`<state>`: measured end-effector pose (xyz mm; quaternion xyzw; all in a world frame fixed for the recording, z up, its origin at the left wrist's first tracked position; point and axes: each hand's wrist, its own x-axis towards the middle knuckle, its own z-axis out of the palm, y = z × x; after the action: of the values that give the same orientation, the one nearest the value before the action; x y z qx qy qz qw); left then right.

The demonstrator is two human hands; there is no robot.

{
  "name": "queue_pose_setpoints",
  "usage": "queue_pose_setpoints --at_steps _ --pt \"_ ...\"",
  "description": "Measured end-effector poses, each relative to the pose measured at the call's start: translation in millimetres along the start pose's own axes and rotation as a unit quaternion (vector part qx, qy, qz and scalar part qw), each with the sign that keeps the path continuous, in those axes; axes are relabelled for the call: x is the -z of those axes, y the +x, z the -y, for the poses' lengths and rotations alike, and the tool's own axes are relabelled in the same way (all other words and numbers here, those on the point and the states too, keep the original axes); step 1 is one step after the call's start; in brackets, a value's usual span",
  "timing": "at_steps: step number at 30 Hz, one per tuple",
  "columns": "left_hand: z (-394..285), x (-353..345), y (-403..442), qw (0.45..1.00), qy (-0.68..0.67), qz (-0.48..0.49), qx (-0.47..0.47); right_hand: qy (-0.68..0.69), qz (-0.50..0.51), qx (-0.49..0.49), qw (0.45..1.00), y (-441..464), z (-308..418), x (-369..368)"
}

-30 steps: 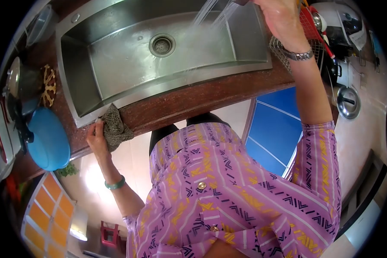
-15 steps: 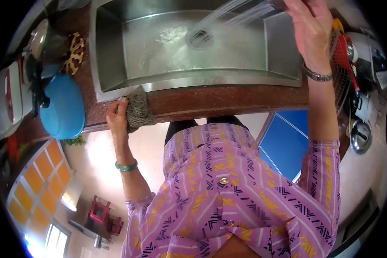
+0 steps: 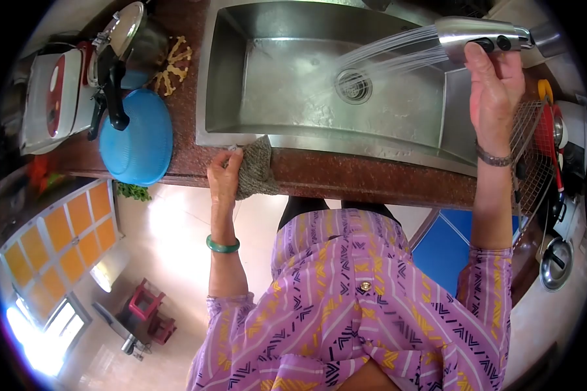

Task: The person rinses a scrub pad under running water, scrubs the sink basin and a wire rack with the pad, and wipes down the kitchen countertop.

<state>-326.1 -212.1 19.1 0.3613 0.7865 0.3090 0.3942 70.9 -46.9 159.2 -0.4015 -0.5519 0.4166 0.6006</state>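
My right hand [image 3: 497, 98] is closed around the underside of a metal faucet sprayer [image 3: 466, 36] with black buttons. Streams of water [image 3: 398, 52] shoot leftward from it into the stainless steel sink [image 3: 293, 140], towards the drain [image 3: 354, 86]. The sink's wet floor holds no dishes. At the counter's front edge, my left hand [image 3: 224, 174] has its fingers pinched against a grey-brown knitted cloth [image 3: 255, 171]. That cloth hangs over the edge just below the sink's left front corner.
Left of the sink, a blue plastic basket [image 3: 137, 140] stands beside a pressure cooker [image 3: 143, 42] and a yellowish trivet [image 3: 174, 67]. On the right are a wire rack [image 3: 527, 146] and a round metal lid [image 3: 556, 264]. The brown counter edge [image 3: 365, 176] runs before my body.
My view has shifted, so the sink sits further right and lower. The sprayer has come into sight in my right hand. My left hand stays at the cloth.
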Motion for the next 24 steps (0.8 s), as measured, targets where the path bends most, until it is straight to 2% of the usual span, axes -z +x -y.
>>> queue_pose_setpoints --at_steps 5,7,9,11,14,17,19,21,23,24 --pt "4.7 1.4 0.8 1.000 0.008 0.006 -0.015 0.005 -0.015 0.059 0.998 7.8 -8.3 -3.0" --pt "-1.0 1.3 -2.6 1.000 -0.003 0.008 -0.008 -0.042 -0.042 0.080 0.995 9.6 -12.3 2.4" --pt "-3.4 1.1 -4.8 1.000 -0.015 0.013 -0.003 -0.051 -0.044 0.086 0.994 8.5 -7.3 7.1" --pt "-4.2 3.6 -3.5 0.999 0.013 0.016 -0.026 -0.136 -0.053 0.055 0.988 6.0 -3.5 17.3" --pt "-6.2 2.8 0.4 0.997 -0.048 0.056 -0.030 -0.157 -0.033 0.062 0.985 4.6 12.9 16.7" --pt "-32.1 -8.7 4.2 0.994 -0.064 0.079 -0.048 -0.167 -0.012 0.040 0.985 1.6 19.7 23.7" --pt "-57.7 -17.1 11.7 0.990 -0.076 0.100 -0.068 -0.213 -0.016 0.060 0.975 2.0 19.4 30.2" --pt "-74.7 -30.5 24.9 0.983 -0.028 0.116 -0.136 -0.221 -0.022 0.084 0.971 4.5 24.4 25.8" --pt "-101.6 -45.8 31.2 0.980 -0.053 0.139 -0.131 -0.235 0.001 0.078 0.969 8.0 28.0 24.9" --pt "-115.8 -53.4 34.0 0.973 -0.031 0.142 -0.181 -0.232 -0.001 0.084 0.969 8.7 31.2 21.2"
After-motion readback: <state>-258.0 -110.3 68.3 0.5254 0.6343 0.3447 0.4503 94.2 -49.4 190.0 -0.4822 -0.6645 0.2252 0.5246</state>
